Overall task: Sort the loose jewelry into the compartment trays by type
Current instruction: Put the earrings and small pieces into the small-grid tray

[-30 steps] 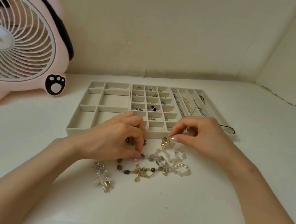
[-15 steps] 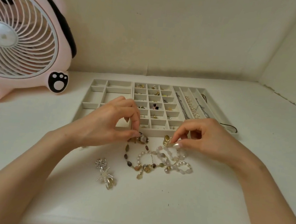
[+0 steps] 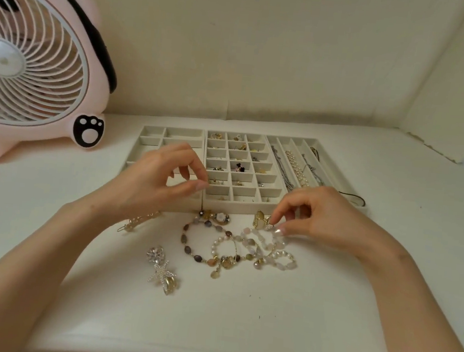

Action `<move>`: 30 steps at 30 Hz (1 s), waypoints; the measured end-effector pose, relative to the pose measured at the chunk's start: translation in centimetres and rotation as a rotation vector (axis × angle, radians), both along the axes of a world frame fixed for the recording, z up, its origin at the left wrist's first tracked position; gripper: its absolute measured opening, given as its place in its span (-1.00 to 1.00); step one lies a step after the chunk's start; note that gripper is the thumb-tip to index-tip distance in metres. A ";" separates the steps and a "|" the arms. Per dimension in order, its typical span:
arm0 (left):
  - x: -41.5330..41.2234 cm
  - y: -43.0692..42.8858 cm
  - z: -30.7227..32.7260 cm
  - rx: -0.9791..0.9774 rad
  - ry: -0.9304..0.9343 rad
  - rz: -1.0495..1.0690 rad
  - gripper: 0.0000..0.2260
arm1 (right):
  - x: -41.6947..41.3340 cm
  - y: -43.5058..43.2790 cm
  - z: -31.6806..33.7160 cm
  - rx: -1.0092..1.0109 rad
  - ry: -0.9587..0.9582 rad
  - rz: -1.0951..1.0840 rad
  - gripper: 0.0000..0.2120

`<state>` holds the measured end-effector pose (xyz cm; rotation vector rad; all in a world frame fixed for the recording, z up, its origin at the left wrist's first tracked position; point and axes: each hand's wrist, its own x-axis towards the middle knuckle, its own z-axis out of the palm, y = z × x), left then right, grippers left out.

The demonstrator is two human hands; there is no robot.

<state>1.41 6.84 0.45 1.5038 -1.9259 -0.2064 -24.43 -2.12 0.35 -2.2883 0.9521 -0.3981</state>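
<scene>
Three pale compartment trays sit side by side on the white desk [image 3: 325, 314].
- The left tray [image 3: 155, 132] has larger bays.
- The middle tray [image 3: 226, 175] is a grid of small cells with tiny earrings scattered in many of them.
- The right tray [image 3: 281, 141] has long lanes holding chains and a pearl strand [image 3: 296, 167].

Left hand [image 3: 158, 182] hovers over the seam between the left and middle trays, near their front rows. Its grip is thumb and forefinger pressed tip to tip, other fingers curled. I cannot tell whether anything lies between the tips.

Right hand [image 3: 332, 218] is low at the front edge of the trays, its grip pinching a small glittery piece [image 3: 269, 226]. That piece touches a gold ring-like piece [image 3: 258, 220] on the desk.

Loose jewelry lies in front of the trays, between the two forearms:
- a dark-stone bracelet [image 3: 189, 246]
- a pearl bracelet [image 3: 216, 246] overlapping it
- pale bead bracelets [image 3: 279, 259] tangled below the right hand
- a flower earring cluster [image 3: 216, 216] just beside the middle tray's front wall
- a gold hair clip [image 3: 134, 221] partly under the left wrist
- a starfish clip [image 3: 162, 271] nearer me, with a crystal flower [image 3: 155, 253] touching it

Pink fan [image 3: 36, 63] stands at the desk's far left.
</scene>
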 end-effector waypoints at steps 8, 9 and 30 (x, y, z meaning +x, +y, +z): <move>3.5 3.6 -0.2 -0.013 -0.032 0.142 -0.84 | 1.3 0.7 -0.2 -0.103 -0.172 -0.066 -0.91; 3.9 4.1 -0.4 0.004 -0.056 0.159 -0.86 | 1.7 0.9 -0.3 -0.128 -0.181 -0.063 -0.92; 4.3 6.7 -2.7 -0.006 -0.217 0.083 -0.84 | 7.2 4.0 -0.7 -0.448 0.208 0.094 -0.85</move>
